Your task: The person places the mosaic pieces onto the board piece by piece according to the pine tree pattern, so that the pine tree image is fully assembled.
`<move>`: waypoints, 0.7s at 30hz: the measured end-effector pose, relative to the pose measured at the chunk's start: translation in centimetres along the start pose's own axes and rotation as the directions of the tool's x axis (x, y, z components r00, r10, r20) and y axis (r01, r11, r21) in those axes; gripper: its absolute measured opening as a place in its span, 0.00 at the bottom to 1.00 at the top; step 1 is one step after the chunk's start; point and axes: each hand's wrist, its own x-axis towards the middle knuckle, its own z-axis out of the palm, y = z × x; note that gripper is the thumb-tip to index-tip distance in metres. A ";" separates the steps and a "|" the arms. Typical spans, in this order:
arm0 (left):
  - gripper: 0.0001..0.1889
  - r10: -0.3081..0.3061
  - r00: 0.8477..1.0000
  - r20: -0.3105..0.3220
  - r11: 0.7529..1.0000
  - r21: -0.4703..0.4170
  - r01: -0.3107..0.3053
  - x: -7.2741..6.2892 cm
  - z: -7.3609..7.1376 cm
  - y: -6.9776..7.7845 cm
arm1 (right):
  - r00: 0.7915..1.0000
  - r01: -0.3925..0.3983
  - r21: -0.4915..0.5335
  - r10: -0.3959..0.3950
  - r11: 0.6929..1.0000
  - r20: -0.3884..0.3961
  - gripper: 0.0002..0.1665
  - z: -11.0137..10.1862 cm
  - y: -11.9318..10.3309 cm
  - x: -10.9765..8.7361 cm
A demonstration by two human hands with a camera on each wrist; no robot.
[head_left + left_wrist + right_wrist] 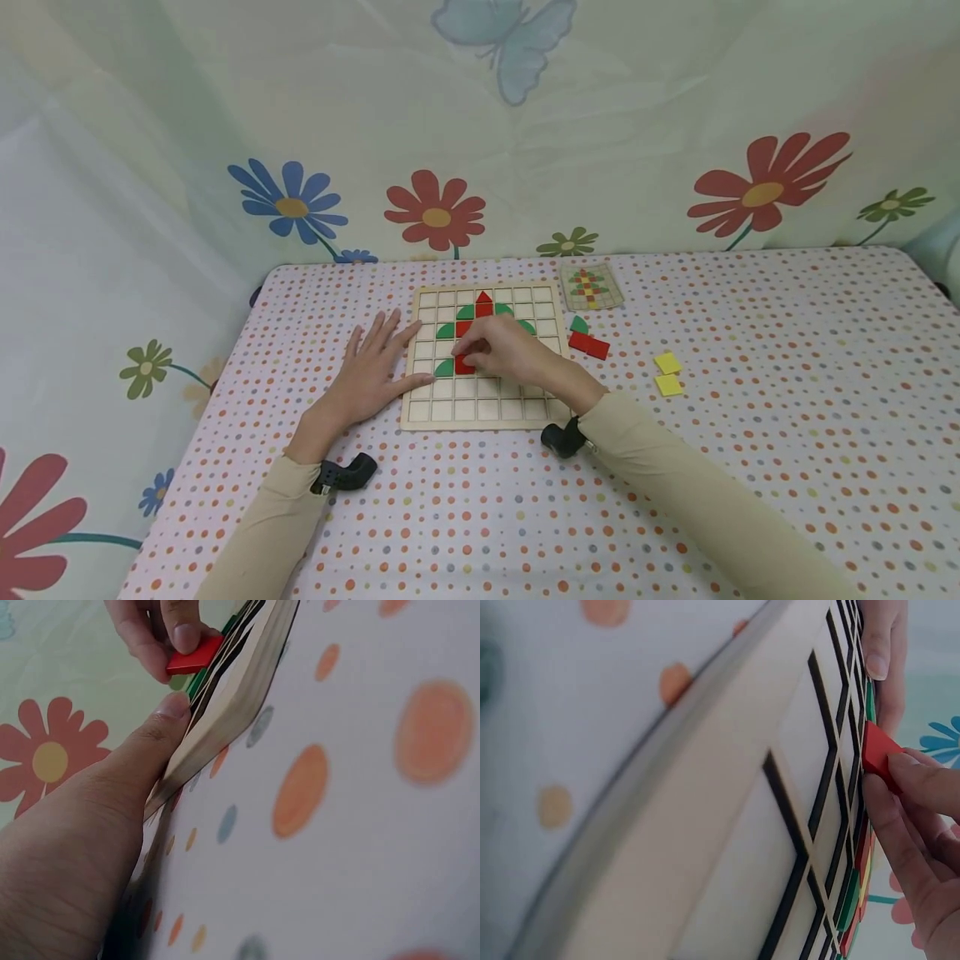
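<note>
Fingers of the right hand pinch a red tile; the left hand lies spread. Tilted release could jam it on the board.

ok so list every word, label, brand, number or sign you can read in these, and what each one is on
None can be read in any view.
Pale wooden grid board: no lettering visible.
Small pale card with a red, green and yellow tree pattern: no words can be made out.
Black wrist-worn cameras, left and right: any markings are too small to read.
</note>
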 end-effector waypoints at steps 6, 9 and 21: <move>0.48 -0.001 1.000 -0.003 1.000 0.004 0.001 0.0 0.0 0.0 | 1.000 -0.020 -0.047 0.021 0.999 0.012 0.10 0.3 -0.3 -0.1; 0.48 0.001 1.000 -0.002 1.000 -0.003 -0.001 -0.1 0.0 0.0 | 0.999 -0.031 -0.058 0.032 0.998 0.020 0.10 0.5 -0.6 -0.1; 0.48 0.002 1.000 0.001 1.000 0.004 -0.002 0.0 0.0 0.1 | 1.000 -0.003 -0.150 0.006 0.989 0.022 0.09 0.9 -1.2 0.0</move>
